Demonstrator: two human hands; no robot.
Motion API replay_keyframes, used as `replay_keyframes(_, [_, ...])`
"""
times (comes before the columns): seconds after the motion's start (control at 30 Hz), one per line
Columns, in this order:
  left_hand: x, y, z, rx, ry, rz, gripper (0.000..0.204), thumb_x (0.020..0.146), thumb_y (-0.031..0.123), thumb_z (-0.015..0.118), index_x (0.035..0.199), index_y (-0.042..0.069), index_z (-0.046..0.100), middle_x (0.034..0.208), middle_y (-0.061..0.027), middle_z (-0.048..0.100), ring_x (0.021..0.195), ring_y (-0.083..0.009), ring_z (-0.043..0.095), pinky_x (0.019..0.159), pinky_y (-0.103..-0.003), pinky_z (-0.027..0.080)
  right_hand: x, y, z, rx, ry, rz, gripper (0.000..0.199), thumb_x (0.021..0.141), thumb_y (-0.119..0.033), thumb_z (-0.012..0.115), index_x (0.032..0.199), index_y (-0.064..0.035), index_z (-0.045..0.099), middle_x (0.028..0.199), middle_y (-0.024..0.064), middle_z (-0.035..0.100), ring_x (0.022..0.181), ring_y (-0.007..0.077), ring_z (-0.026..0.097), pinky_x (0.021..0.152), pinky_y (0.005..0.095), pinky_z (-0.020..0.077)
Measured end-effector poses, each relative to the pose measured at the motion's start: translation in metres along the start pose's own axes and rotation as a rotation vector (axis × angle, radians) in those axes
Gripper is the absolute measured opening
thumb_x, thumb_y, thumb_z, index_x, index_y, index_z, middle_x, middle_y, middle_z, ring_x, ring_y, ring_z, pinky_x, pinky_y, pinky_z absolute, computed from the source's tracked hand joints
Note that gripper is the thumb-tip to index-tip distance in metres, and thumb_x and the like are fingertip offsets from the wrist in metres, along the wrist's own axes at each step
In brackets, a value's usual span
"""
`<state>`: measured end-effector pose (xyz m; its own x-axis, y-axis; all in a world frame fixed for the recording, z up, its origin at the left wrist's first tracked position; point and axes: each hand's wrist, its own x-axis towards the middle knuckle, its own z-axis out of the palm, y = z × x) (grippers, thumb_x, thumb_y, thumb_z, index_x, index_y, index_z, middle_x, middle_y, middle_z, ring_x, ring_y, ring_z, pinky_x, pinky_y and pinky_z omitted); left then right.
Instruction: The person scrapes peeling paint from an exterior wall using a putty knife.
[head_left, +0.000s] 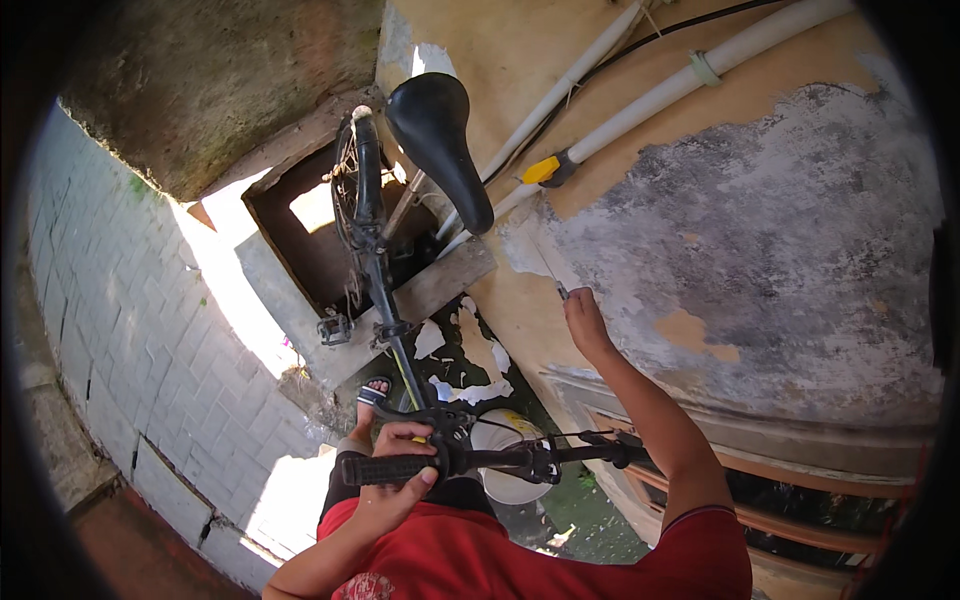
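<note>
My left hand [398, 475] is wrapped around the bicycle's handlebar [500, 459], beside its black grip [388, 469]. My right hand [585, 318] reaches up to the wall, closed on a scraper [561, 290]. Its short handle end shows above my fingers, and its thin blade, seen nearly edge-on, meets the wall where the cream paint borders a bare grey patch [760, 220]. The bicycle's dark frame [378, 280] stretches away from me, with a black saddle [436, 140] at its far end.
White pipes [690, 80] run along the wall, with a yellow valve handle [541, 170]. Peeled paint sheets [470, 360] lie on the ground near a white bucket [505, 435]. A square opening [290, 200] is behind the bicycle. Grey paving [160, 320] spreads to the left; a louvred window [800, 500] is at right.
</note>
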<state>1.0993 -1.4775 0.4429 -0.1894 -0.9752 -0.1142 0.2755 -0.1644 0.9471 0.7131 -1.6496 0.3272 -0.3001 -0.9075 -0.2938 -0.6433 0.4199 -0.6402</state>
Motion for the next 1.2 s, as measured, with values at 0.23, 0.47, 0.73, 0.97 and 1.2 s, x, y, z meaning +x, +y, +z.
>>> replay_keyframes(0.23, [0.0,-0.004,-0.002,0.036,-0.02,0.014,0.026,0.086,0.016,0.071,0.106,0.002,0.061,0.122,-0.0149,0.052,0.117,-0.0262,0.05,0.101,-0.04,0.04,0.023,-0.045,-0.021,-0.426,0.081,-0.615,0.032,0.087,-0.025,0.067,0.112,-0.0074,0.055,0.091,0.0172,0.057,0.083,0.039,0.062,0.072,0.0478,0.0492])
replay_keyframes(0.47, [-0.006,-0.001,0.0,0.039,0.013,-0.023,0.026,0.086,0.016,0.071,0.106,0.003,0.061,0.123,-0.0152,0.052,0.117,-0.027,0.05,0.101,-0.041,0.04,0.072,-0.093,0.017,-0.409,0.09,-0.714,0.042,0.094,-0.025,0.064,0.133,-0.0125,0.056,0.128,0.0229,0.051,0.105,0.0409,0.059,0.088,0.0438,0.0507])
replay_keyframes(0.73, [-0.01,-0.006,0.004,0.007,0.036,-0.015,0.025,0.086,0.015,0.071,0.106,0.004,0.061,0.123,-0.0153,0.052,0.116,-0.0272,0.051,0.101,-0.042,0.04,0.112,-0.085,0.028,-0.385,0.124,-0.653,0.035,0.092,-0.022,0.062,0.122,-0.0039,0.062,0.126,0.0168,0.058,0.11,0.0355,0.06,0.091,0.0401,0.05])
replay_keyframes(0.97, [-0.005,-0.001,0.011,0.03,0.028,0.005,0.025,0.087,0.012,0.069,0.107,0.002,0.059,0.124,-0.0152,0.051,0.117,-0.0256,0.049,0.101,-0.04,0.04,0.07,-0.076,0.02,-0.429,-0.105,-0.491,0.029,0.09,-0.023,0.062,0.111,-0.0026,0.065,0.108,0.0157,0.066,0.1,0.0352,0.064,0.087,0.0427,0.0514])
replay_keyframes(1.2, [0.003,0.005,0.027,-0.004,0.042,-0.076,0.025,0.087,0.011,0.068,0.108,0.001,0.059,0.126,-0.014,0.05,0.116,-0.0234,0.051,0.099,-0.036,0.041,0.006,-0.086,-0.064,-0.783,-0.491,-0.196,0.039,0.094,-0.036,0.056,0.101,0.0005,0.067,0.093,0.0228,0.068,0.088,0.0383,0.066,0.081,0.0449,0.0513])
